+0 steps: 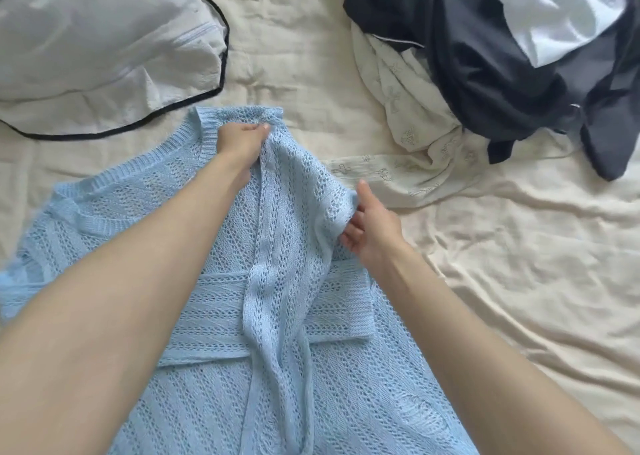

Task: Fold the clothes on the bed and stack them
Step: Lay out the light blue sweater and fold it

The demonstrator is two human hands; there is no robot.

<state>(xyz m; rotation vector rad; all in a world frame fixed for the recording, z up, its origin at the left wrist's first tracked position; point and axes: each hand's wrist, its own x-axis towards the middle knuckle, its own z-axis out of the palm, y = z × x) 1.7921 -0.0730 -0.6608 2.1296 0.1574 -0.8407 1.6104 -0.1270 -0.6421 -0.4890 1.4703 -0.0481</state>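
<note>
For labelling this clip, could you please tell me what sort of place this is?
Most likely a bedroom: a bed with a rumpled cream sheet, a grey pillow with dark piping, and loose clothes, a blue knit sweater and a dark garment.

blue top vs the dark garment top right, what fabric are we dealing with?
Blue top: looks like an openwork knit, maybe cotton or acrylic yarn; matte, rows of eyelet holes, ribbed bands. Both hands, left and right, grip it.
Dark garment: thin smooth woven, probably a light synthetic or silky blend; faint sheen, soft limp folds. Fibre can't be confirmed from the look.
</note>
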